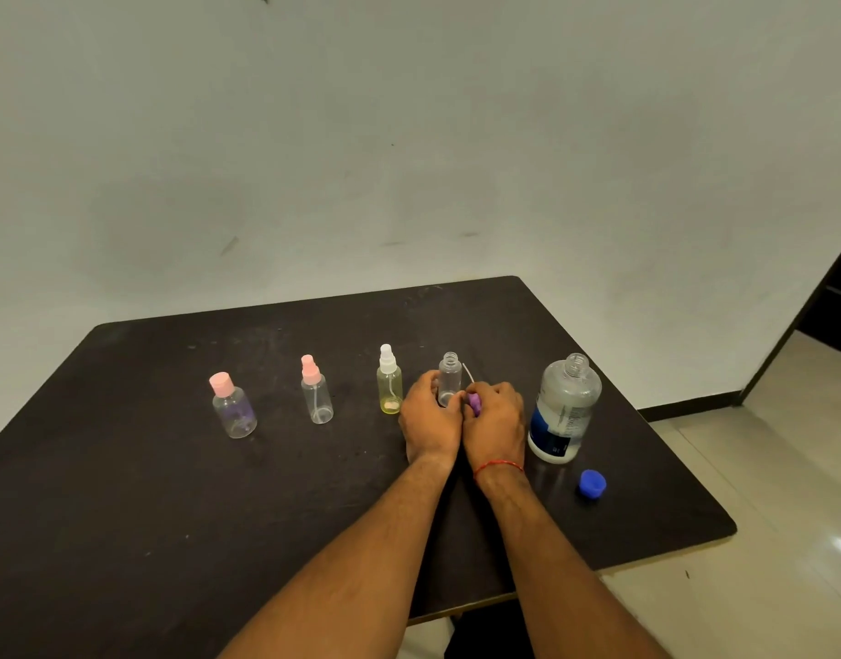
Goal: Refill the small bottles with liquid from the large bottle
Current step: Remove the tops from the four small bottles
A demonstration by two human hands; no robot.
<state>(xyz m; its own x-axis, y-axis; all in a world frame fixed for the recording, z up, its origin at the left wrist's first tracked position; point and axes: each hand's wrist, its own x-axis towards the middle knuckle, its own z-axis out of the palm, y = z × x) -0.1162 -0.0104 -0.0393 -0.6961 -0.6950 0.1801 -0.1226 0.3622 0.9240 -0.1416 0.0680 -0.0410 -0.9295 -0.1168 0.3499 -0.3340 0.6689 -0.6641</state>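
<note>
The large bottle [565,411] carries a blue-and-white label low on its body, but I cannot read the print on it from here. It stands uncapped at the right of the row, and its blue cap [591,487] lies on the tabletop [171,492] just in front of it.

Both forearms reach in from the bottom edge and the hands meet side by side. The left hand [430,413] curls its fingers round the lower half of the clear small bottle [449,380], which stands upright with its neck open. The right hand [494,420] pinches a purple spray head [474,404] – its thin white dip tube [468,373] sticks up beside the open neck. A red thread [498,466] circles the right wrist.

3 more small bottles stand to the left, well apart from one another: a yellowish bottle [389,382] with a white sprayer, a clear bottle [315,392] with a pink sprayer, and a rounder bottle [233,409] with a pink cap.

The tabletop is dark and scuffed – its far edge meets a pale, marked wall [409,135]. Glossy light tiles cover the floor [765,468] at right, and a dark doorway [837,297] opens beyond.
</note>
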